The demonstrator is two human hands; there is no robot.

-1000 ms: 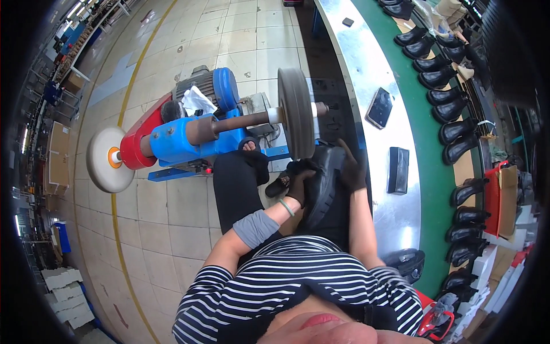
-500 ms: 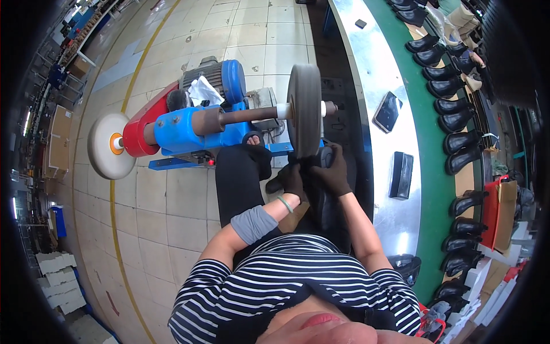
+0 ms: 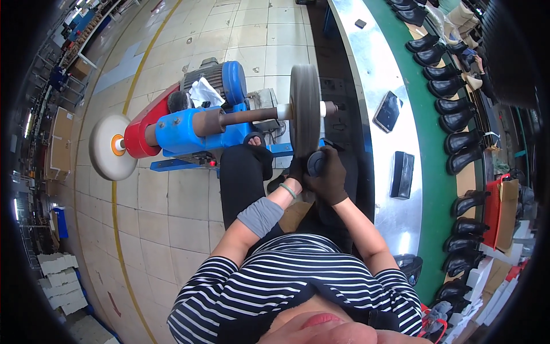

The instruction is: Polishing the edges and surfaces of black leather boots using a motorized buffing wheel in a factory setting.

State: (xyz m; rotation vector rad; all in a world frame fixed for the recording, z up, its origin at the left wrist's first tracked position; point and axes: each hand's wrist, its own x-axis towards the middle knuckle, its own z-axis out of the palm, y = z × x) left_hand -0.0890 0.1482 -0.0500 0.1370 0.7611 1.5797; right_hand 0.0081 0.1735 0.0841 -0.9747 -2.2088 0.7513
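Both my hands wear dark brown gloves and are close together under the near edge of a large grey buffing wheel (image 3: 305,112), whose blurred face looks to be turning. My right hand (image 3: 331,179) is closed round a black shoe (image 3: 315,164); a rounded dark end of it shows beside the wheel. My left hand (image 3: 295,171) is at the shoe's other side, its fingers curled and partly hidden by the wheel's lower edge. Most of the shoe is covered by the gloves and the wheel. Whether it touches the wheel, I cannot tell.
The wheel sits on the shaft of a blue and red machine (image 3: 189,131) with a motor and a second, pale wheel (image 3: 113,145). To the right, a metal bench (image 3: 381,223) holds a phone (image 3: 388,111) and a black box (image 3: 402,175). Beyond, black shoes (image 3: 450,107) line a green surface.
The shoe has been turned, so its rounded end now shows beside the wheel. My right hand has shifted slightly left and rotated; my left hand has moved closer to it.
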